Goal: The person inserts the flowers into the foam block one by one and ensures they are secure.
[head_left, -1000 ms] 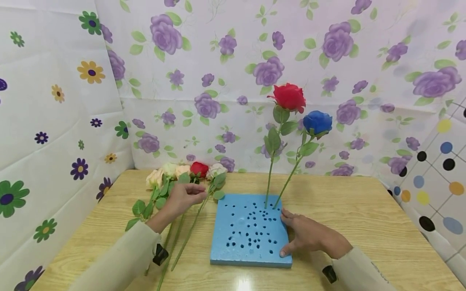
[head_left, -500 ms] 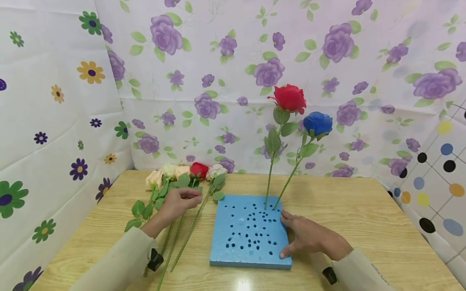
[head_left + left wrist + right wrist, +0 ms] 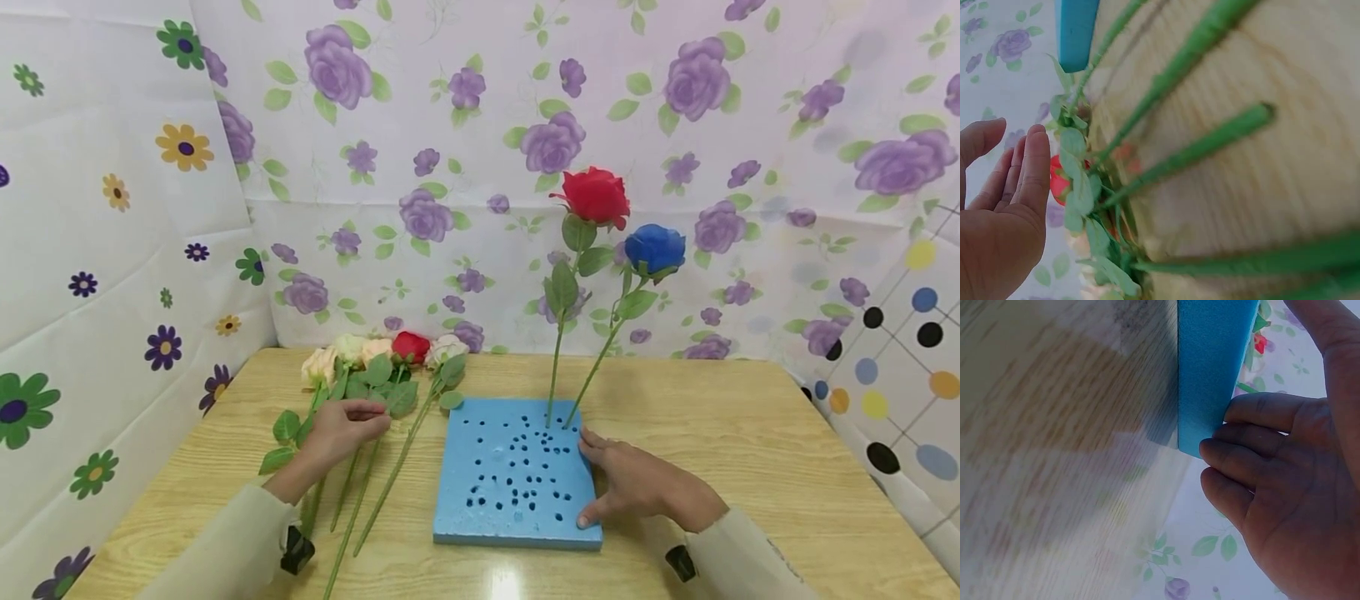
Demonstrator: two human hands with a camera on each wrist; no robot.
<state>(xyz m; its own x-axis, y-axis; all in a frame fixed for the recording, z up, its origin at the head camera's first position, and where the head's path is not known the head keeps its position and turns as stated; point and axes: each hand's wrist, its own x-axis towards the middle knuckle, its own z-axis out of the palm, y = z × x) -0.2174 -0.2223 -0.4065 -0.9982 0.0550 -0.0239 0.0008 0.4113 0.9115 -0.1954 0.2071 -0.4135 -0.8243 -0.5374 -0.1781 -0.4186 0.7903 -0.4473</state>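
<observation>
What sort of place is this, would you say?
Likely an indoor tabletop craft space: a pale wood-grain table, a purple-flowered white backdrop, and a square blue foam-like block full of holes, holding a red rose and a blue rose.

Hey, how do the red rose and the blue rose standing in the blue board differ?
The red rose has the larger-looking bloom; the blue rose has a smaller one. The red rose reaches higher than the blue rose. The blue rose leans further right than the red rose. Both have green, leafy stems stuck in the blue board.
</observation>
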